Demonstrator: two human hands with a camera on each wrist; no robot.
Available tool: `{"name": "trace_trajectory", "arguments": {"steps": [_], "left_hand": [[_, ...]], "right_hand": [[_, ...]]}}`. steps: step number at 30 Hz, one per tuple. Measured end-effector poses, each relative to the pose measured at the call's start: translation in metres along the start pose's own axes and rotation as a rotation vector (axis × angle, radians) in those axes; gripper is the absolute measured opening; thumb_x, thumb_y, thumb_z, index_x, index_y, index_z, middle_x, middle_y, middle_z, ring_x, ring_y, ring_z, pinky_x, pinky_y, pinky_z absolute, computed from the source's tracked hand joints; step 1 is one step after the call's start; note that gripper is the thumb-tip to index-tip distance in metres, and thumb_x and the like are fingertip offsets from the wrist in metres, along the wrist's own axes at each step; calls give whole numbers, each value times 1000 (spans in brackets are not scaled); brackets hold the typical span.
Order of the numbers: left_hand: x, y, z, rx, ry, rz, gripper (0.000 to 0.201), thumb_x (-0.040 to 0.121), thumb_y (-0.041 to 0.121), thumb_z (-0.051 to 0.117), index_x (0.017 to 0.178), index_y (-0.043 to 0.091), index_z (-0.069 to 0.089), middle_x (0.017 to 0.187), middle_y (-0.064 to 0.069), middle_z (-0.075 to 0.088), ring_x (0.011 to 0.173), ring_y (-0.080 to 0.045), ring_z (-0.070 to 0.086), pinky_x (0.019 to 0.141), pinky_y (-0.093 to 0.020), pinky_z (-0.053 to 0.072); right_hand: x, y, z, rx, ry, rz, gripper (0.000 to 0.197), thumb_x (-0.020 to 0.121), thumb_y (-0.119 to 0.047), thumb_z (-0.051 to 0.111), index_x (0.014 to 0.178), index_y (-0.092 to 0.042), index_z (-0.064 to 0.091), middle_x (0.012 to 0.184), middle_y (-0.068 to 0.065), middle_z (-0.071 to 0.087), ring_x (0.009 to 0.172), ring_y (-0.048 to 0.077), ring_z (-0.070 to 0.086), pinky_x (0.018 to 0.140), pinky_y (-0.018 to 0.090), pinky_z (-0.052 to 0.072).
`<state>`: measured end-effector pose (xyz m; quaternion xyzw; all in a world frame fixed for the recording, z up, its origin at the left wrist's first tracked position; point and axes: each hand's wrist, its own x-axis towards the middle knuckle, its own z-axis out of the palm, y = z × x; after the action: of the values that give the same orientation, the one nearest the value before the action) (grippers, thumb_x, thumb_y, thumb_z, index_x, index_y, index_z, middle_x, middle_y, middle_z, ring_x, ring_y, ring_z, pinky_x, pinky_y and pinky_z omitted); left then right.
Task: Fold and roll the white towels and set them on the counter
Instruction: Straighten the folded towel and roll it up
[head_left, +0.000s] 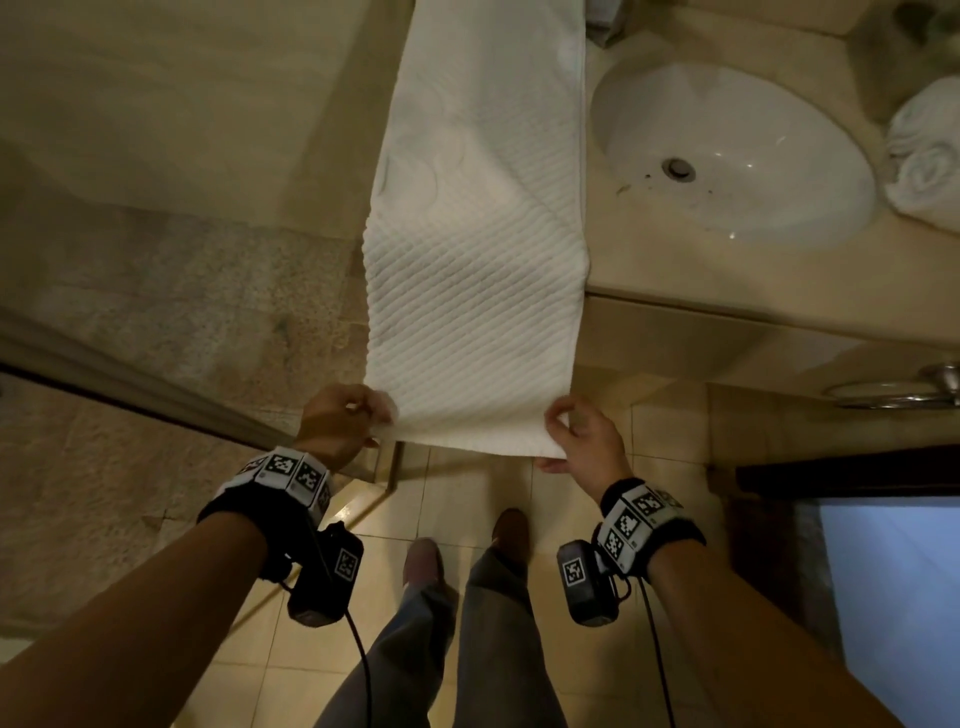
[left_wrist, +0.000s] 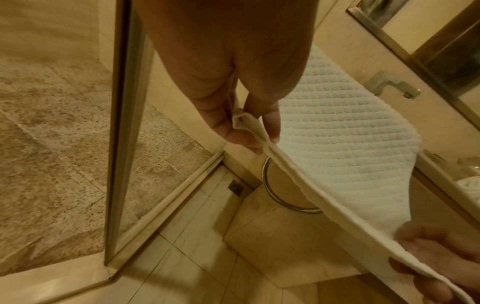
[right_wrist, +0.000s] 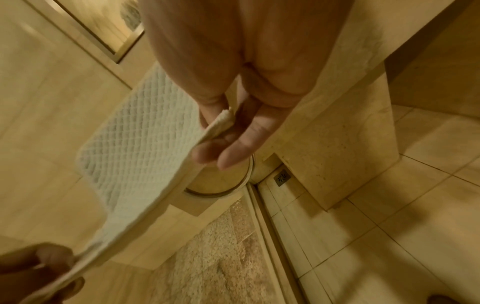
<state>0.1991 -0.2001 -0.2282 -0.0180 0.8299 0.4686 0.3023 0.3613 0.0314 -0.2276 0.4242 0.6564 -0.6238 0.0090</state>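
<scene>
A long white waffle-weave towel (head_left: 478, 234) lies folded in a strip on the beige counter (head_left: 654, 260), left of the sink, and its near end hangs out past the counter's front edge. My left hand (head_left: 358, 421) pinches the near left corner of the towel (left_wrist: 335, 131) between thumb and fingers. My right hand (head_left: 566, 436) pinches the near right corner of the towel (right_wrist: 135, 144). The near edge is stretched between the two hands above the floor. Each wrist view shows the other hand holding the far corner.
A white oval sink (head_left: 727, 150) is set in the counter right of the towel. Rolled white towels (head_left: 924, 150) sit at the counter's right end. A glass shower door (left_wrist: 124, 123) stands on my left. A metal ring (left_wrist: 283, 193) hangs under the counter. My shoes are on the tiled floor (head_left: 415, 525).
</scene>
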Motion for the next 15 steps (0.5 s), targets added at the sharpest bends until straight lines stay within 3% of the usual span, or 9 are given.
{"name": "trace_trajectory", "arguments": {"steps": [2, 4, 5, 7, 8, 10, 12, 15], "left_hand": [[3, 2, -2, 7, -53, -41, 39, 82, -6, 58, 57, 20, 70, 87, 3, 68, 86, -19, 64, 55, -24, 54], [6, 8, -6, -5, -85, -86, 27, 82, -7, 57, 74, 13, 73, 101, -5, 66, 86, -18, 63, 57, -24, 53], [6, 10, -9, -13, -98, -103, 23, 82, -10, 56, 83, 7, 72, 105, -8, 64, 84, -17, 62, 59, -24, 52], [5, 11, -15, 1, -130, -102, 25, 82, -15, 56, 93, 3, 69, 109, -10, 61, 84, -16, 60, 65, -25, 53], [5, 11, -17, 19, -139, -93, 26, 82, -15, 58, 94, 5, 69, 111, -9, 59, 88, -18, 60, 69, -27, 53], [3, 10, -20, 51, -143, -66, 27, 80, -13, 62, 90, 11, 69, 112, -8, 58, 98, -23, 59, 77, -30, 53], [2, 10, -21, 58, -147, -49, 26, 80, -10, 64, 88, 14, 68, 110, -7, 59, 98, -21, 58, 78, -30, 53], [5, 11, -22, -5, -155, -36, 27, 83, -11, 60, 84, 15, 67, 101, -9, 63, 88, -15, 60, 72, -24, 53]], "right_hand": [[-1, -8, -2, 40, -45, 50, 18, 93, -2, 55, 89, -12, 69, 106, 2, 60, 99, 24, 60, 70, 34, 60], [-1, -16, -5, 74, -93, 127, 32, 88, 9, 48, 88, -11, 73, 108, 3, 61, 103, 25, 57, 81, 39, 58], [-1, -19, -7, 48, -114, 133, 40, 83, 14, 44, 90, -12, 74, 111, 5, 61, 100, 23, 57, 81, 34, 57], [-4, -26, -9, -34, -131, 114, 48, 81, 19, 40, 100, -10, 73, 110, 3, 60, 91, 13, 55, 69, 14, 50], [-6, -28, -9, -51, -132, 105, 43, 85, 18, 43, 106, -7, 71, 108, 1, 60, 88, 8, 54, 63, 6, 46], [-7, -27, -9, -63, -128, 81, 33, 86, 13, 57, 112, -3, 69, 107, 4, 64, 86, 3, 56, 60, 0, 44], [-6, -23, -8, -30, -111, 77, 33, 81, 8, 68, 113, 0, 67, 109, 13, 67, 85, 7, 62, 62, 3, 47], [0, -21, -4, 88, -77, 145, 37, 86, -9, 69, 118, 8, 60, 111, 20, 68, 80, 18, 69, 65, 17, 56]]}}
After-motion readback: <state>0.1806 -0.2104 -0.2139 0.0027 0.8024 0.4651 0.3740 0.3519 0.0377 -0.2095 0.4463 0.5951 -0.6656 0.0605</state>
